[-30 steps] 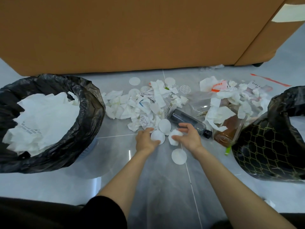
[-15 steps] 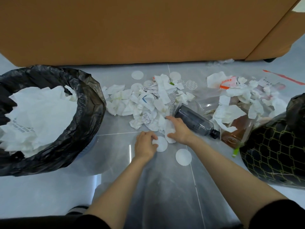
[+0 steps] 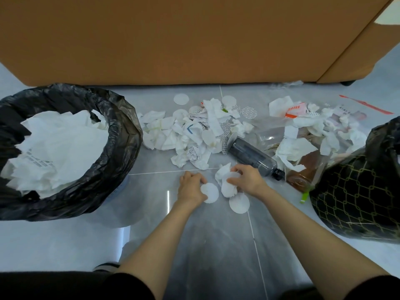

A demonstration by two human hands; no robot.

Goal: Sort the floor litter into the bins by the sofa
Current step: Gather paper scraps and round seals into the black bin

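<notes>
A heap of crumpled white tissues and round cotton pads (image 3: 194, 135) lies on the grey floor in front of the sofa. My left hand (image 3: 190, 186) pinches a round white pad (image 3: 209, 192) at the floor. My right hand (image 3: 246, 180) grips a bunch of crumpled white tissue (image 3: 226, 182) just right of it. Another round pad (image 3: 239, 203) lies flat below my right hand. A black-lined bin (image 3: 121, 148) full of white paper stands at the left. A second bin (image 3: 355, 191) with a black bag and gold lattice pattern stands at the right.
A dark plastic bottle (image 3: 252, 154) lies on its side behind my right hand. A brown bottle (image 3: 307, 172) and clear plastic packaging (image 3: 270, 133) lie with more tissues at the right. The brown sofa (image 3: 194, 40) fills the back. A green bit (image 3: 304, 197) lies by the right bin.
My right hand has pulled back from the pile with a bunch of tissue in its grip. My left hand stays on the round pad. The camera has tilted slightly.
</notes>
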